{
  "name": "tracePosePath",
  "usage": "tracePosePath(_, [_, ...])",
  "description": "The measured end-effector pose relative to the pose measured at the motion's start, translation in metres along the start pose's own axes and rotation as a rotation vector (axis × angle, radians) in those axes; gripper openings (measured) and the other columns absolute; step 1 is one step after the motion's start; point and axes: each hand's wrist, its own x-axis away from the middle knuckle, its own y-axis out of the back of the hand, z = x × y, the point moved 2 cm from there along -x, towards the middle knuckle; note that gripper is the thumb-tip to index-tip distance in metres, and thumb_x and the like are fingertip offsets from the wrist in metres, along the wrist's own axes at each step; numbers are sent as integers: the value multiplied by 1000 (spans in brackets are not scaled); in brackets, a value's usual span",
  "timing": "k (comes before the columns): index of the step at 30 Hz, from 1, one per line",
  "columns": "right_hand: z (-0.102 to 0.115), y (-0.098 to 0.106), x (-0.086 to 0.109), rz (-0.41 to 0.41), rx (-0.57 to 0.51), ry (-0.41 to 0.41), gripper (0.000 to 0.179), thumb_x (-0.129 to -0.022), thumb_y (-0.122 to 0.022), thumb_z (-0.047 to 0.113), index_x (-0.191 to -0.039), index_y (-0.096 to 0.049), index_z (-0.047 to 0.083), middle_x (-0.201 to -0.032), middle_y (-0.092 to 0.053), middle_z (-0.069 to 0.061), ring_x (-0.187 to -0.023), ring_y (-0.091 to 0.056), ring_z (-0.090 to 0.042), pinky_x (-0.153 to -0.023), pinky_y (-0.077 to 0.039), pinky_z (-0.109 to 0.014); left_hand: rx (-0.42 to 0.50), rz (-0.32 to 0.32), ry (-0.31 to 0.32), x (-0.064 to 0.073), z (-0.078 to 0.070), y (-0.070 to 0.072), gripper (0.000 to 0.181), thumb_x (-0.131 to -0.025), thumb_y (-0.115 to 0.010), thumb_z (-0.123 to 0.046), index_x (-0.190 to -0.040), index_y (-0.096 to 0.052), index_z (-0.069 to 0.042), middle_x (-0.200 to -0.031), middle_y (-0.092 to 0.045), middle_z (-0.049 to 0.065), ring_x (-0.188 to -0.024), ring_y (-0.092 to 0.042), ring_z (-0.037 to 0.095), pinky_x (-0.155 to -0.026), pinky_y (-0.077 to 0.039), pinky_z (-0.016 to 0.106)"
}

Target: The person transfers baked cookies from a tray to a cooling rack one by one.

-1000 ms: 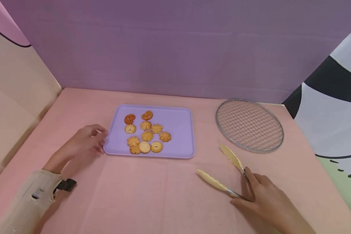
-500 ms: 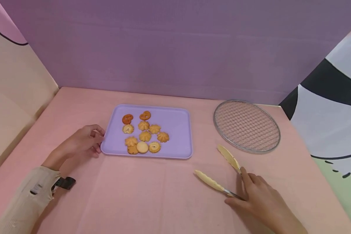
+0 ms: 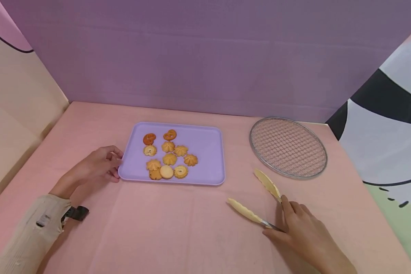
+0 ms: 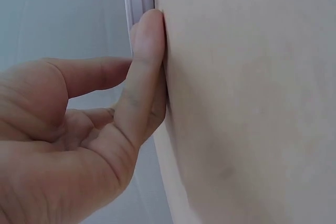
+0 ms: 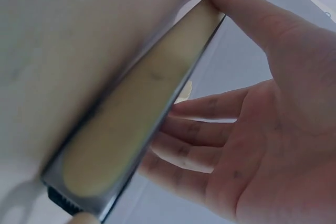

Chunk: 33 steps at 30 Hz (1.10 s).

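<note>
Grips spread tongs (image 3: 245,210) near wire rack (image 3: 288,147) with right hand (image 3: 304,233); touches purple tray (image 3: 209,156) of cookies (image 3: 169,158) with bent-fingered left hand (image 3: 96,164), cannot tell whether pinching

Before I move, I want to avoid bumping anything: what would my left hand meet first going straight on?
Likely the lilac rectangular tray: your left hand is at its left edge, perhaps touching.
</note>
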Motion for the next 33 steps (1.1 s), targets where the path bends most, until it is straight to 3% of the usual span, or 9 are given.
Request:
tracePosePath(5, [-2, 1, -1, -28, -9, 5, 89, -62, -68, 61, -119, -44, -3, -96, -57, -16, -91, -54, -33, -64, -49, -51, 7, 1, -1, 0, 0, -1, 32, -91, -47, -7, -116, -35, 8, -88, -51, 22, -64, -63, 26, -63, -56, 39])
tracePosePath(9, [-4, 2, -2, -32, -59, -15, 92, -60, -68, 62, -122, -45, -1, -101, -57, -17, -96, -53, -33, -70, -48, -52, 16, 5, 1, -1, 0, -2, 33, -91, -47, -7, -117, -35, 8, -88, -51, 22, -64, -62, 25, -64, -56, 39])
tracePosePath(15, [-1, 7, -3, -145, -136, 115, 88, -63, -68, 61, -121, -49, -2, -117, -52, -16, -103, -46, -34, -83, -43, -50, 34, 4, -1, 0, -2, -2, 34, -90, -48, -7, -117, -34, 8, -88, -50, 21, -64, -61, 24, -64, -56, 39])
tracePosePath(23, [1, 17, -2, -204, -191, 114, 92, -63, -67, 62, -135, -37, 11, -108, -49, 2, -76, -53, -10, -58, -46, -34, 26, -5, 7, 0, -1, -1, 33, -91, -48, -7, -117, -34, 8, -88, -51, 21, -64, -62, 25, -64, -56, 39])
tracePosePath(27, [3, 22, -5, -274, -173, 153, 92, -61, -69, 61, -134, -39, 15, -109, -50, 5, -74, -52, -7, -58, -47, -36, 22, -8, 8, 0, -2, -1, 33, -91, -47, -7, -117, -35, 8, -88, -51, 21, -64, -62, 24, -64, -56, 39])
tracePosePath(33, [8, 30, -18, -329, -120, 250, 92, -61, -70, 58, -134, -40, 11, -121, -49, -1, -80, -57, -13, -58, -51, -40, 28, -3, 3, 2, -3, 0, 35, -90, -48, -7, -118, -34, 9, -88, -52, 22, -64, -62, 24, -64, -56, 38])
